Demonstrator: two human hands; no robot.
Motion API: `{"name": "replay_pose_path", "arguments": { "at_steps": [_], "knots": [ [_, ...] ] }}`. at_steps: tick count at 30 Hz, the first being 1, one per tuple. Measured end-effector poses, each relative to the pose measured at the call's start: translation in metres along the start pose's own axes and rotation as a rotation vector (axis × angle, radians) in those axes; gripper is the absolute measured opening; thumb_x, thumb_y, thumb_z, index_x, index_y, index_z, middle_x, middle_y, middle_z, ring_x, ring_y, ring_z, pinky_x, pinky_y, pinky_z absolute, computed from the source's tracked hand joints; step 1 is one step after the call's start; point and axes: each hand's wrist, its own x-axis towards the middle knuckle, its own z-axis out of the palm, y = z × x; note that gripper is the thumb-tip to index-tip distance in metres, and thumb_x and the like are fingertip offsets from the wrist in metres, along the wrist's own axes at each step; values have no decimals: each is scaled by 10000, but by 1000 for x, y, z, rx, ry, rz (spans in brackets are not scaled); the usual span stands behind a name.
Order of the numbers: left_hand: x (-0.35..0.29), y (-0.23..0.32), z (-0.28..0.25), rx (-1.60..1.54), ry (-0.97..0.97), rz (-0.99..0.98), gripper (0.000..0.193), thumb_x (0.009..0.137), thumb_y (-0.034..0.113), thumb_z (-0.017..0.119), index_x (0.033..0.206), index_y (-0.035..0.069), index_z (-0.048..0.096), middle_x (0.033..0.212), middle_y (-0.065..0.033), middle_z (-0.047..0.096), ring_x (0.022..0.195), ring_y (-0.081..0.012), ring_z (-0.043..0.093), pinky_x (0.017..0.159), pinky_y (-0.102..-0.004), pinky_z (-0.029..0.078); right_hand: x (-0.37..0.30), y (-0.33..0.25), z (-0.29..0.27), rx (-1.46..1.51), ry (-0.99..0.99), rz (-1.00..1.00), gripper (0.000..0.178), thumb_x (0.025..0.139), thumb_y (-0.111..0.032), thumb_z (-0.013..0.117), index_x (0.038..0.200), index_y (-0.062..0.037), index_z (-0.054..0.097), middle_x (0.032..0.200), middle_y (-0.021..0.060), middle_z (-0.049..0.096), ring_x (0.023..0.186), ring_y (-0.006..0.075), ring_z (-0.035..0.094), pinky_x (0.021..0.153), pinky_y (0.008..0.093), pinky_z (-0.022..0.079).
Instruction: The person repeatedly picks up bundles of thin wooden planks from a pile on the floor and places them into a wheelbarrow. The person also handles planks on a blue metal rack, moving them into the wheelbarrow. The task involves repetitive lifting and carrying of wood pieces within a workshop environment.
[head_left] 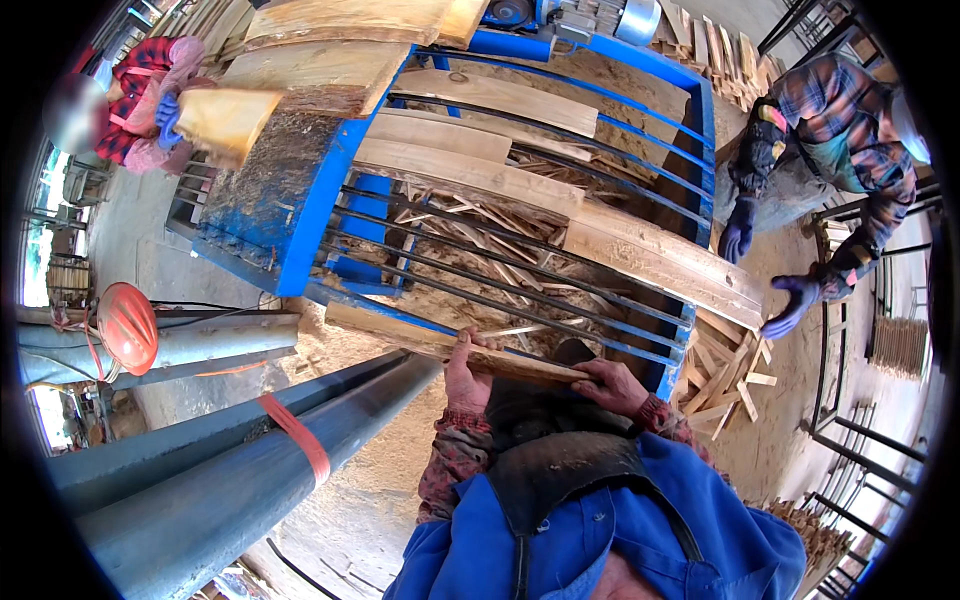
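A long, narrow wooden board [525, 367] is held in front of my body, at the near edge of the blue frame. My left hand [467, 374] grips it around its middle, thumb on top. Near its right end, my right hand [612, 386] is closed on the same board. The board's far left part stretches past the frame's corner. On the black bars [470, 245] beyond lie several pale planks, the nearest being a long plank [660, 258] that reaches over the frame's right side. Wood offcuts [500, 240] and sawdust show beneath the bars.
At right, a co-worker's gloved hands [790, 300] are beside the long plank's end. Another co-worker at far left holds a wide plank [225, 118]. Grey pipes [250, 475] run at lower left near an orange-red disc-shaped object [127, 327]. Scrap wood [725, 375] is piled at right.
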Motion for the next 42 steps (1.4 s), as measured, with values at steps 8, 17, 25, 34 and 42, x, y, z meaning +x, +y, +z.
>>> {"name": "replay_pose_path", "arguments": {
  "at_steps": [8, 17, 25, 34, 42],
  "knots": [
    [0, 0, 0, 0, -4, -20, 239, 957, 285, 627, 1036, 67, 568, 818, -17, 510, 816, -189, 526, 857, -399, 476, 5, -17, -19, -23, 57, 59, 402, 863, -318, 744, 1116, -15, 670, 957, 161, 662, 800, 300, 663, 697, 377, 536],
    [2, 1, 0, 5, -8, -18, 238, 951, 259, 625, 1065, 57, 571, 825, -21, 506, 818, -188, 517, 858, -407, 468, 48, -37, -34, -46, 254, -71, 332, 870, -225, 728, 1107, -1, 667, 938, 170, 657, 735, 285, 659, 661, 349, 535],
    [-1, 1, 0, -24, -7, -15, 279, 946, 294, 653, 1082, 61, 580, 830, -22, 523, 807, -192, 526, 846, -423, 484, 68, -39, -58, 14, 318, 30, 243, 909, -109, 673, 1115, 20, 661, 1044, 125, 645, 872, 188, 675, 727, 282, 535],
    [3, 1, -4, -49, -34, -15, 214, 973, 235, 617, 1062, 45, 576, 807, -36, 551, 804, -216, 566, 831, -436, 506, 51, -28, -41, -25, 286, -5, 230, 890, -146, 700, 1064, 4, 685, 971, 148, 683, 841, 240, 675, 727, 312, 540],
    [3, 2, -4, -35, -42, -30, 202, 992, 239, 582, 1053, 46, 568, 816, -32, 535, 815, -214, 560, 834, -436, 504, 49, -42, 2, -14, 63, -67, 325, 869, -222, 741, 1111, -17, 671, 941, 153, 652, 814, 282, 683, 704, 373, 549]
  ]
}}
